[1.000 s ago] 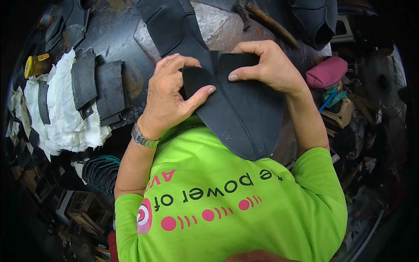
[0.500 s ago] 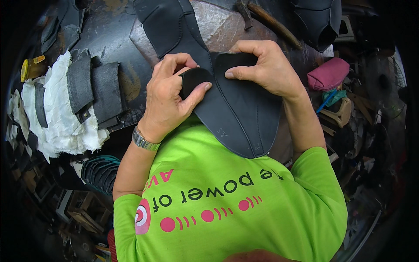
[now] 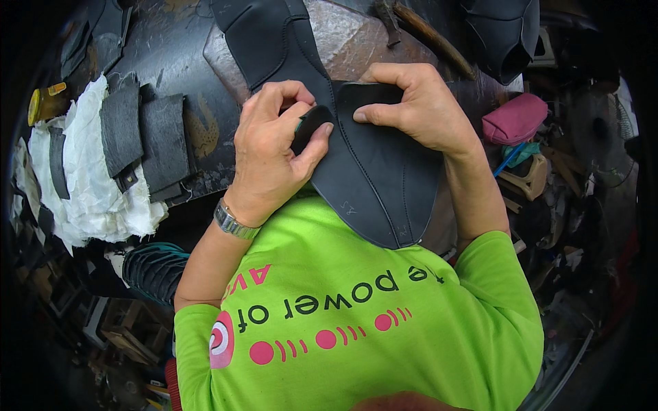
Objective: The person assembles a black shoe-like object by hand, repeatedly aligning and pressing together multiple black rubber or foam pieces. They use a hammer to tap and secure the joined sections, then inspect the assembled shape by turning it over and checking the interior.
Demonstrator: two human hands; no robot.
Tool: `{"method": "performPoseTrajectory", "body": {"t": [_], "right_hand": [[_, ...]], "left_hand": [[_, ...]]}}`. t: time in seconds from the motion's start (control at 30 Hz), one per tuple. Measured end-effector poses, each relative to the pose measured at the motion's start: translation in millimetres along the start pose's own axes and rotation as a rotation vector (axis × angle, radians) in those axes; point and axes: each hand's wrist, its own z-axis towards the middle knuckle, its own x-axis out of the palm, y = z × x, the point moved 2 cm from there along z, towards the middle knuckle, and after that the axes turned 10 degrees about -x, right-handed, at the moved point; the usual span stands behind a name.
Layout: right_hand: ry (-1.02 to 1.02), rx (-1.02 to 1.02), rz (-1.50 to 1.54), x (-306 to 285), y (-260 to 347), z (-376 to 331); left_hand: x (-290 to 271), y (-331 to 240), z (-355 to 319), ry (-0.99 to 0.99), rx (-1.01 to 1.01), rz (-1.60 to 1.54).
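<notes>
A black stitched leather boot upper (image 3: 373, 164) stretches from the worktop toward my body, its rounded end lying against my green shirt. On its left edge my left hand (image 3: 274, 140) pinches a folded-up flap between thumb and fingers. My right hand (image 3: 418, 109) grips the upper's right side, thumb on top and fingers underneath. Lines of stitching run down the leather, and faint pale marks show near the rounded end. Beneath the upper lies a worn, many-sided slab (image 3: 349, 44).
A hammer (image 3: 432, 38) rests at the far side beside another black leather piece (image 3: 504, 31). To the left, dark grey strips (image 3: 164, 140) lie on white cloth (image 3: 86, 171) near a yellow jar (image 3: 44, 103). A pink pouch (image 3: 515, 118) sits at right.
My left hand has shifted slightly, and its fingers have curled the left flap over more tightly, so less of it shows. My right hand keeps its place.
</notes>
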Motion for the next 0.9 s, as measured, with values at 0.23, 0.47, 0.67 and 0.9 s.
{"method": "performPoseTrajectory", "body": {"t": [0.23,0.47,0.67,0.9], "right_hand": [[0.115,-0.086,-0.28,-3,6,7],[0.184,-0.205,-0.382,-5,8,14],[0.258,-0.241,-0.359,-9,3,20],[0.378,-0.224,-0.336,-14,5,29]], "left_hand": [[-1,-3,3,0.023,0.046,0.084],[-1,-4,4,-0.001,0.102,0.094],[-1,-3,4,0.001,0.121,0.086],[0,-2,5,0.003,0.138,0.072]]}}
